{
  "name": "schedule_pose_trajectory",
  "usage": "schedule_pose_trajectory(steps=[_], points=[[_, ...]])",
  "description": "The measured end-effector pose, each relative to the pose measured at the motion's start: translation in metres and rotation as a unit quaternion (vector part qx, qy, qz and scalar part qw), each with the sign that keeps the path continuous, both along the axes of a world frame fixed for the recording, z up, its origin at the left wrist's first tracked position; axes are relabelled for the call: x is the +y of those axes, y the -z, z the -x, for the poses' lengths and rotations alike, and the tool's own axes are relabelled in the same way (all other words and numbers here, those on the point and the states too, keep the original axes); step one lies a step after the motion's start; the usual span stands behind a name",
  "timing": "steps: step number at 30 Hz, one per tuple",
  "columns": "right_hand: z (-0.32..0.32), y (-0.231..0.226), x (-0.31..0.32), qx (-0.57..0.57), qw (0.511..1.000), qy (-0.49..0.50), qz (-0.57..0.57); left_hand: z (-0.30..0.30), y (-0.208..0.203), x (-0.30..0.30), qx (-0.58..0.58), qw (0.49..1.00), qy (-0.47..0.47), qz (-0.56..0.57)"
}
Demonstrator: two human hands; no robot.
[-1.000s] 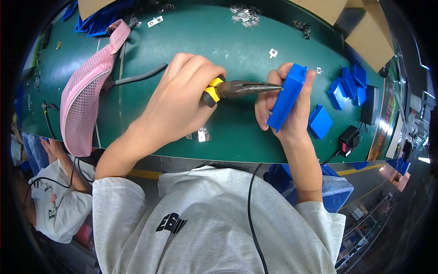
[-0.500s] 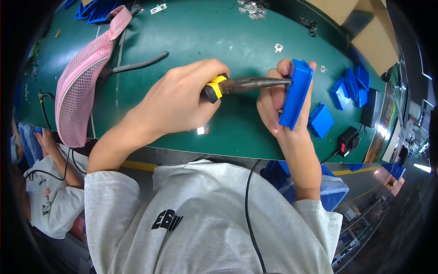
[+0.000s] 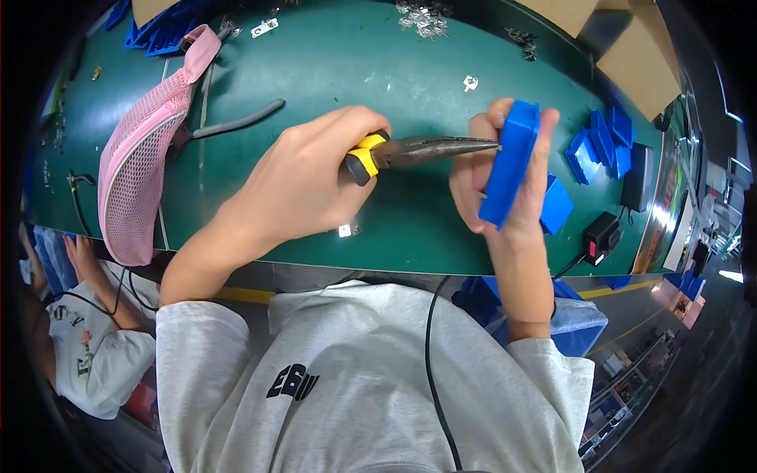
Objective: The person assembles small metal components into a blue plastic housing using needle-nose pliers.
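Note:
My left hand [image 3: 296, 185] is wrapped round the yellow-and-black handles of a pair of needle-nose pliers [image 3: 441, 148]. Their dark jaws point right, and the tips meet the side of a blue plastic housing [image 3: 509, 169]. Whether the tips grip anything there is too small to tell. My right hand [image 3: 516, 209] holds that housing on end, slightly tilted, with fingers behind it and along its sides. Small metal bits show at the housing's left edge. Below the left hand, a small shiny metal piece [image 3: 344, 230] lies on the green table [image 3: 331, 67].
A pink mesh pouch [image 3: 142, 169] and grey-handled pliers [image 3: 240, 120] lie at left. Metal clips [image 3: 423, 19] are heaped at the back. More blue housings [image 3: 583, 156] and a black adapter [image 3: 601, 236] are at right. Another person's arm [image 3: 98, 276] shows at lower left.
The housing has turned a little in my right hand, its lower end shifting left. The pliers have moved slightly left, with their tips still at its side. The whole view has shifted slightly.

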State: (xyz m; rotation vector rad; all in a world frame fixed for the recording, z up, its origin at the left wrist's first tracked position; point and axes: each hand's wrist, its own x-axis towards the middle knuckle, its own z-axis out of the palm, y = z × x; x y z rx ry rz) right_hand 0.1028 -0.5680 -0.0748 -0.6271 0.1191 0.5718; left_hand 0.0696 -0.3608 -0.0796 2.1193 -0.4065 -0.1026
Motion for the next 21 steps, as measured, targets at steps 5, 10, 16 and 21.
schedule_pose_trajectory(steps=[5, 10, 16, 21], points=[[-0.002, 0.015, 0.0, -0.103, 0.982, -0.045, 0.155, -0.007, 0.002, 0.003, 0.005, 1.0, 0.029, -0.009], [-0.004, 0.01, 0.0, -0.125, 0.98, -0.035, 0.15, -0.011, 0.0, 0.0, -0.049, 0.999, 0.01, -0.013], [-0.009, 0.004, -0.007, -0.096, 0.986, 0.006, 0.138, -0.009, -0.002, 0.0, 0.015, 1.0, 0.003, -0.019], [-0.014, -0.007, -0.013, -0.098, 0.973, 0.026, 0.209, -0.009, -0.009, 0.003, 0.133, 0.987, -0.04, 0.084]])
